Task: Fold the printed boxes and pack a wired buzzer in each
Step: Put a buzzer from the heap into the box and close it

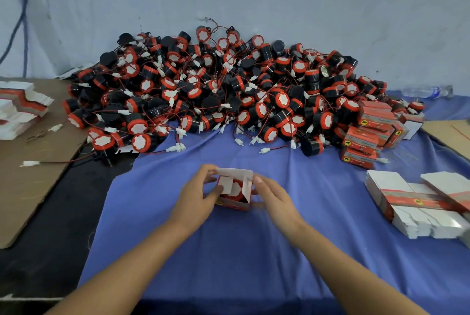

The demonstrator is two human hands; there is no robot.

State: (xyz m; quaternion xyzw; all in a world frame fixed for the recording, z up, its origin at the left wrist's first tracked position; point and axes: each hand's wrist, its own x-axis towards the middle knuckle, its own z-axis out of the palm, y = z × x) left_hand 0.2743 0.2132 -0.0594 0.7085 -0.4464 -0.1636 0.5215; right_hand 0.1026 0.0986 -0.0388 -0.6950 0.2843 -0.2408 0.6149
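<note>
Between the two hands stood a printed box [235, 205] on the blue cloth [229, 251], its top flaps open, a buzzer [236, 189] inside. The left hand [195, 194] gripped its left side and the right hand [273, 195] held its right side. Beyond the grip lay the heap of buzzers [216, 91].

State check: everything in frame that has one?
box: top open, flaps up, buzzer inside
left hand: grips box's left side
right hand: holds box's right side
buzzer pile: loose, unpacked
finished boxes: closed, stacked
right flat boxes: unfolded, stacked
left flat boxes: unfolded, stacked
bottle: lying on side
</note>
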